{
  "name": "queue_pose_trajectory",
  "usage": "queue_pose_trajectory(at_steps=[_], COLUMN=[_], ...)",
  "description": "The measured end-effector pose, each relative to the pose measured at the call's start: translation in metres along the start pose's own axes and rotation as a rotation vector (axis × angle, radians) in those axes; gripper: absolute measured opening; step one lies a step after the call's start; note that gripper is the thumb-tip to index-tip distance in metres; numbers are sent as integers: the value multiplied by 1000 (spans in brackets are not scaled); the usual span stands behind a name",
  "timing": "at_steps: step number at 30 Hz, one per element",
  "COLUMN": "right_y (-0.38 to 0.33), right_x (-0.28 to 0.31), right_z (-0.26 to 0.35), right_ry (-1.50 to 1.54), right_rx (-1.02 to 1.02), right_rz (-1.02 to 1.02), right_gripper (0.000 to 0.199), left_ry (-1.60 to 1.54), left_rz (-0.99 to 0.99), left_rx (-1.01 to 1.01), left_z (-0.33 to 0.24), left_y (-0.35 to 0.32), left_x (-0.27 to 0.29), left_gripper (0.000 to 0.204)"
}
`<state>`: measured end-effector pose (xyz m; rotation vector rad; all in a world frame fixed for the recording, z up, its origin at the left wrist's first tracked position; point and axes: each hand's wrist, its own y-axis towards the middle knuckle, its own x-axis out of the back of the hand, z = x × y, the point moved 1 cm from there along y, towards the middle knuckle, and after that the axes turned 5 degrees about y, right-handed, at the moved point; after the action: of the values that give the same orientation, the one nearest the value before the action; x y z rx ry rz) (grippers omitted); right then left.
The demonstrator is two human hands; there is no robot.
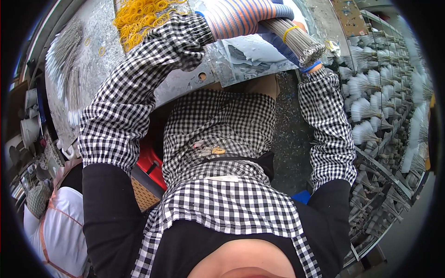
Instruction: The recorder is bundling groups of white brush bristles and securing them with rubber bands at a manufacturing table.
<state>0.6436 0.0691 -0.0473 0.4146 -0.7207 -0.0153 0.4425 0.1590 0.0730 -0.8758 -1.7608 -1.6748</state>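
Note:
My left hand [245,18], in a blue-and-orange striped knit glove, is closed around a bundle of thin metal wire stems [300,45] at the top of the view. The stems' looped ends point toward my right wrist, and a yellow rubber band [291,32] encircles them. Beneath the bundle lies my right hand [279,45] in a dark blue glove. It supports the stems from below and appears closed on them, though its fingers are mostly hidden. Under both hands, pale bluish-white material [248,50] covers the metal work surface.
Yellow rubber bands [139,21] lie heaped on the metal table [104,69]. White-tipped wire brushes [65,60] lie along its left side. At right, a rack [384,171] holds many bunches of white-bristled brushes [364,109]. Another person's white-clothed arm [62,222] shows at lower left.

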Motion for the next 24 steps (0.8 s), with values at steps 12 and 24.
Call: queue_pose_trajectory(at_steps=[12,24], right_y=[-1,-8], right_x=[-1,-4], right_z=[14,8], right_ry=[-53,170], right_rx=[-111,-260], right_rz=[53,-46], right_gripper=[32,29], left_ry=[33,144], left_rz=[93,48], left_rx=[-35,-68], left_z=[3,4], left_y=[-8,-4], left_x=[-2,-1], left_gripper=[36,44])
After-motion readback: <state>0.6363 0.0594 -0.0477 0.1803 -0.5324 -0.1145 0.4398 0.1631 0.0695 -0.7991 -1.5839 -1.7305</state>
